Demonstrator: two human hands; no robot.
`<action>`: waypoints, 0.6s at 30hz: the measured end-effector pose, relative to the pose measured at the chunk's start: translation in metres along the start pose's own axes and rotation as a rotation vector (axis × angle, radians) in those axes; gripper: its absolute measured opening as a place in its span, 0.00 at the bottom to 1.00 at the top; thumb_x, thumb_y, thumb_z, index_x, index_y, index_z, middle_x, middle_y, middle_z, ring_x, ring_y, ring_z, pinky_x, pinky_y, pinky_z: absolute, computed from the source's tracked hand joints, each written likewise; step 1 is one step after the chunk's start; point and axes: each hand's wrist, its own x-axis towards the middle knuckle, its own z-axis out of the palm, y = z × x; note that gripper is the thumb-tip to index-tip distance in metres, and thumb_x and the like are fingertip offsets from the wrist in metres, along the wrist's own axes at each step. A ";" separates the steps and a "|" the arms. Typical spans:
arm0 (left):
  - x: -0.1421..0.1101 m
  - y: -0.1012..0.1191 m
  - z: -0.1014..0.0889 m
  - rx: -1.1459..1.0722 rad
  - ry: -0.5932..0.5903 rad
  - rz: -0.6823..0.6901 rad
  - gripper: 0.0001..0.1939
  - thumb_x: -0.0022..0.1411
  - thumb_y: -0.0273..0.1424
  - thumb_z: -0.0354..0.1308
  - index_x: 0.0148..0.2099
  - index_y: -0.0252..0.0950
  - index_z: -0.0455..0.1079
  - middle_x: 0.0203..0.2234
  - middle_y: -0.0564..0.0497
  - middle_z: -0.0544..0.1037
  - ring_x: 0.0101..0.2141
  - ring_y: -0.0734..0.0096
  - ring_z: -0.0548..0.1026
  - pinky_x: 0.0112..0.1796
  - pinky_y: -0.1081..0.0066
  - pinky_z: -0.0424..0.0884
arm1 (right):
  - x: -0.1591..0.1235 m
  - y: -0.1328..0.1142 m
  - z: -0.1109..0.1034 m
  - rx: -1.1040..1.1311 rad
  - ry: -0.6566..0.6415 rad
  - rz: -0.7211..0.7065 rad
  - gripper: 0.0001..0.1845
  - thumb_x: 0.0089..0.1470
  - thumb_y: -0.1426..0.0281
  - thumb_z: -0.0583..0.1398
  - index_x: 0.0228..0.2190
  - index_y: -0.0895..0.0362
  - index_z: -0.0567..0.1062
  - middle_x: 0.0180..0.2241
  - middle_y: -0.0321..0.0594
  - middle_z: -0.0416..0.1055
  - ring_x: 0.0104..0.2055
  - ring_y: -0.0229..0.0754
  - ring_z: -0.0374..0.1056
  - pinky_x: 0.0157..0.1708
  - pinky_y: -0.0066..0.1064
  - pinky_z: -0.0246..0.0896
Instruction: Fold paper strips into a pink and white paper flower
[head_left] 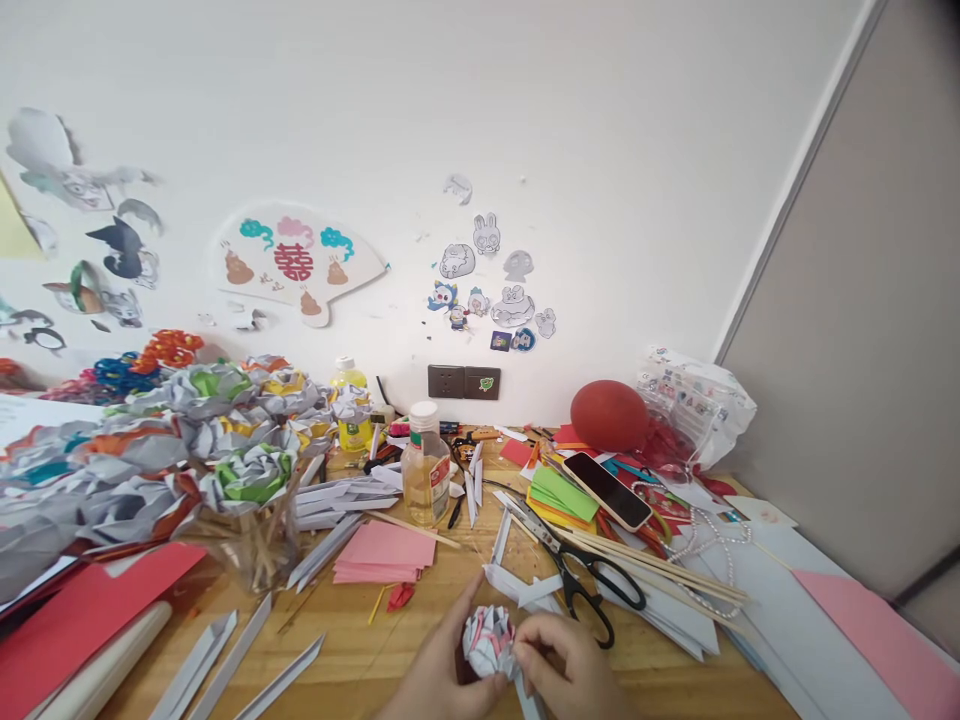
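A small paper flower (pixel 489 640) in white and pink sits between my hands at the bottom of the view. My left hand (pixel 442 655) is wrapped round its left side and underside, thumb along the bottom. On the other side, my right hand (pixel 562 660) pinches at the flower's right edge, where a white paper strip (pixel 529 697) hangs down. Just beyond lie folded white strips (pixel 525 588) and black-handled scissors (pixel 574 570) with their blades pointing away to the left. A stack of pink paper squares (pixel 385 552) rests to the left.
Many finished paper flowers (pixel 251 470) stand at the left, several in a clear container (pixel 255 540). A glass bottle (pixel 426 475) is at the middle back. Right of it lie a phone (pixel 607 490), green paper (pixel 562 497), wooden sticks (pixel 660 565) and a red balloon (pixel 609 415).
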 end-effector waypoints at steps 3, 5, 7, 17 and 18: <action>0.000 0.000 0.001 0.006 0.002 -0.010 0.56 0.43 0.51 0.64 0.65 0.32 0.42 0.37 0.45 0.72 0.36 0.61 0.70 0.41 0.65 0.66 | 0.001 0.002 0.002 0.087 -0.015 0.041 0.10 0.49 0.65 0.54 0.22 0.57 0.67 0.20 0.35 0.64 0.23 0.38 0.62 0.26 0.27 0.56; 0.000 0.000 0.001 0.011 0.003 -0.011 0.56 0.43 0.51 0.64 0.66 0.32 0.41 0.37 0.45 0.72 0.37 0.61 0.70 0.42 0.65 0.66 | 0.001 0.004 0.003 0.122 -0.016 0.055 0.07 0.47 0.66 0.55 0.22 0.57 0.67 0.20 0.35 0.63 0.23 0.37 0.61 0.26 0.27 0.56; 0.001 -0.001 0.001 0.006 0.004 -0.006 0.58 0.42 0.52 0.64 0.66 0.32 0.41 0.38 0.45 0.72 0.38 0.60 0.70 0.42 0.65 0.66 | 0.001 0.006 0.003 0.140 -0.016 0.062 0.05 0.44 0.68 0.55 0.22 0.57 0.67 0.20 0.35 0.63 0.24 0.38 0.61 0.26 0.27 0.56; 0.002 -0.001 0.002 -0.056 -0.006 -0.007 0.59 0.40 0.51 0.66 0.66 0.33 0.41 0.35 0.47 0.72 0.35 0.62 0.69 0.38 0.66 0.66 | 0.002 0.010 0.001 0.052 -0.034 0.031 0.05 0.46 0.68 0.55 0.23 0.57 0.69 0.20 0.35 0.64 0.24 0.39 0.62 0.28 0.28 0.57; 0.002 0.000 0.002 -0.053 -0.010 -0.006 0.58 0.40 0.51 0.66 0.66 0.33 0.41 0.35 0.47 0.72 0.35 0.62 0.69 0.39 0.66 0.66 | 0.002 0.011 0.001 0.037 -0.032 0.018 0.06 0.47 0.68 0.55 0.23 0.57 0.69 0.19 0.35 0.65 0.24 0.39 0.62 0.28 0.28 0.57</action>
